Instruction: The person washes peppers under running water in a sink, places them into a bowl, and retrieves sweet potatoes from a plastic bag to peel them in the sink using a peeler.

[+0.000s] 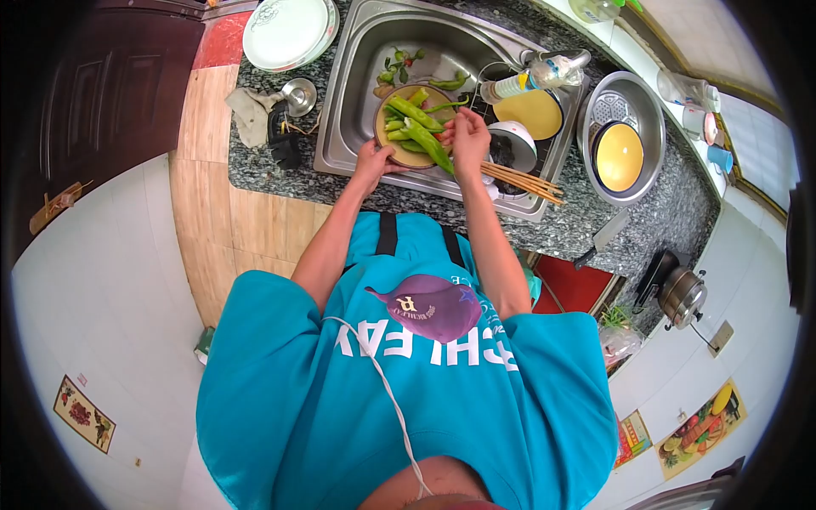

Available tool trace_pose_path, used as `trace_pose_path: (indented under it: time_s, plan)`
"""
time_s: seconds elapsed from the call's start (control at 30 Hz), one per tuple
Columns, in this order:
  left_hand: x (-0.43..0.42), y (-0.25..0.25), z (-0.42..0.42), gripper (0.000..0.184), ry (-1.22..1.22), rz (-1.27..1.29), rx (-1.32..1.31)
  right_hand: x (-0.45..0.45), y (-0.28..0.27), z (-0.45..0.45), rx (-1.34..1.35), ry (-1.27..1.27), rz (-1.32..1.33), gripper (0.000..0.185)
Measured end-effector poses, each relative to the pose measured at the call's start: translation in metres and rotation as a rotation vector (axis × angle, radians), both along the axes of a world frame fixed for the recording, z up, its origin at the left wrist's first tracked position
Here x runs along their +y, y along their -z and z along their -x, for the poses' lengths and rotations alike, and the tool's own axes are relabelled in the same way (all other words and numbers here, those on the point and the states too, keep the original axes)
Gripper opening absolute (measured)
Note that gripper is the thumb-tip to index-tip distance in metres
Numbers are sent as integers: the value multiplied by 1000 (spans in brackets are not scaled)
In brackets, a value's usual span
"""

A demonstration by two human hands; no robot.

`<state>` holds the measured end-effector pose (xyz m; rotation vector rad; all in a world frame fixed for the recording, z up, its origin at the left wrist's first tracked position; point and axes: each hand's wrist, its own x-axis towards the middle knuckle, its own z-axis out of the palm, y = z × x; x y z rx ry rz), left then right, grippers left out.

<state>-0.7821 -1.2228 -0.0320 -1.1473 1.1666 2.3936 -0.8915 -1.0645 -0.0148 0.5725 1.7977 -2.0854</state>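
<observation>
Grips the bowl (414, 160) by its near left rim with the left hand (376, 166), fingers clamped there with thumb on top and the others partly hidden. Holds the right hand (466, 140) at the bowl's right side, with fingers bent and close together, tips turned in toward the green peppers (416, 119) heaped in the bowl. Cannot tell, from this angle, about a pinch on any single one. Has the heap just left of those right fingertips, with one long piece slanting to the bowl's near right rim beside the palm, and a thin curled one poking past the far right rim. Also has a few lying at the bowl's left side, near the left thumb. Holds all this over the sink (355, 93), with green and red scraps (399, 58) beyond the bowl. To the right of the bowl, chopsticks (520, 180), a white bowl (517, 136) and a bottle (512, 87). Farther right of it, a steel basin (648, 127). Beyond it to the left, stacked plates (285, 34) and a ladle (299, 96).
</observation>
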Motion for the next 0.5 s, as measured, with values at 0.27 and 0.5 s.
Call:
trace_pose_path:
  time_s: [0.27, 0.5]
  plan:
    - [-3, -9, -5, 35, 17, 106, 40, -21, -22, -27, 858, -759, -928, 72]
    - [-7, -54, 6, 51, 87, 435, 104, -47, 10, -36, 745, -702, -686, 99]
